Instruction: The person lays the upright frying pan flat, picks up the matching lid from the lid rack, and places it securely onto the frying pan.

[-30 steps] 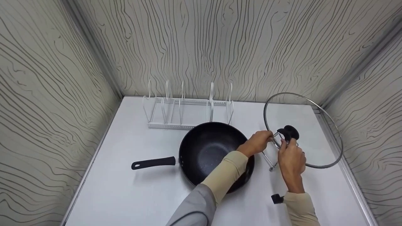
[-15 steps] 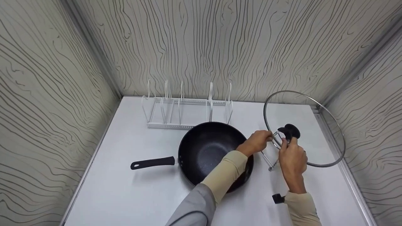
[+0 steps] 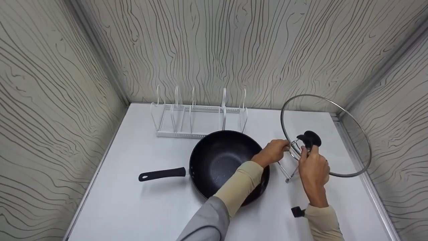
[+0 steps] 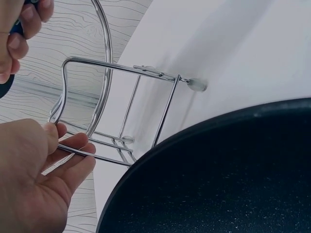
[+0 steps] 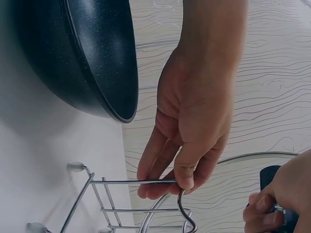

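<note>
My right hand (image 3: 313,170) grips the black knob (image 3: 312,138) of a large clear glass lid (image 3: 347,144) with a metal rim. Tilted up on edge, the lid has its lower left rim among the wires of a small chrome wire stand (image 4: 107,64). Thumb and fingers of my left hand (image 3: 271,152) pinch the top wire of that stand; the left wrist view shows this close up. Rubber-tipped feet (image 4: 197,85) of the stand meet the white table. Beside it, under my left forearm, sits a black wok (image 3: 220,164), its long handle (image 3: 162,174) pointing left.
A white wire rack (image 3: 182,135) with several upright loops stands at the back of the table (image 3: 133,201), behind the wok. Wood-grain panels (image 3: 207,50) enclose the table at the back and both sides. The lid reaches toward the right table edge.
The right hand and the lid have shifted slightly to the right, and the lid's top rim has risen a little. The left hand stays on the wire stand; the wok has not moved.
</note>
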`<state>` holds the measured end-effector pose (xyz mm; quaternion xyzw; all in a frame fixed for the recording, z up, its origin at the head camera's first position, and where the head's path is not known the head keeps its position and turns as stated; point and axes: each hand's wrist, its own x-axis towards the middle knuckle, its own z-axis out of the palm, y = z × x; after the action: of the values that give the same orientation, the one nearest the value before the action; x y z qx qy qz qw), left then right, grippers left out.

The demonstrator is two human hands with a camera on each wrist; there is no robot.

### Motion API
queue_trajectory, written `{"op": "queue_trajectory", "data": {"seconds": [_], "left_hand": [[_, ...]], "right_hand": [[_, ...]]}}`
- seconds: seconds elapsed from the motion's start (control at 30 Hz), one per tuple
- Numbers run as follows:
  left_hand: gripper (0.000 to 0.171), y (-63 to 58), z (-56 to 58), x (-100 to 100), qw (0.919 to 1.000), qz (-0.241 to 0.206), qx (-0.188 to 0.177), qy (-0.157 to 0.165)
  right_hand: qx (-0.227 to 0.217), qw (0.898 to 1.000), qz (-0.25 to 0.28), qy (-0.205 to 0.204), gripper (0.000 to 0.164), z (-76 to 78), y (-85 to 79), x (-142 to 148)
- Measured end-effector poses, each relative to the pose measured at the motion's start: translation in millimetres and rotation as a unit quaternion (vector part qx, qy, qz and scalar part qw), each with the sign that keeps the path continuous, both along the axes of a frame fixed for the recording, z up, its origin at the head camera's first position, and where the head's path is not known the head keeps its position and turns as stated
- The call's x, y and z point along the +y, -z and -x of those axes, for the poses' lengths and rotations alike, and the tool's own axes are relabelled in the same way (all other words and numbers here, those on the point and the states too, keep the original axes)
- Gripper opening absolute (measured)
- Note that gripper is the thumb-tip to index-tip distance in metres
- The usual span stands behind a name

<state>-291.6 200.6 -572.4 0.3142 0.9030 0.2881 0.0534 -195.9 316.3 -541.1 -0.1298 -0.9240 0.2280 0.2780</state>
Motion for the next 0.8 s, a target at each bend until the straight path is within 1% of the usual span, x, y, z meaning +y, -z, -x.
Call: {"op": "queue_trajectory", "data": {"seconds": [0.27, 0.53, 0.8], "left_hand": [[0.019, 0.3, 0.4, 1.6, 0.9999, 0.007, -0.007, -0.009], [0.018, 0.6, 1.3, 1.7, 0.9996, 0.012, -0.020, -0.016], [0.018, 1.1, 1.4, 1.1, 0.9998, 0.012, -0.015, -0.008]], "right_hand": [[0.003, 1.000, -0.010, -0.001, 0.033, -1.5, -7.0, -0.7], [-0.003, 1.000, -0.007, 0.004, 0.034, -3.8, -15.2, -0.9], [0.012, 1.000, -0.011, -0.001, 0.033, -5.7, -22.0, -2.7]]}}
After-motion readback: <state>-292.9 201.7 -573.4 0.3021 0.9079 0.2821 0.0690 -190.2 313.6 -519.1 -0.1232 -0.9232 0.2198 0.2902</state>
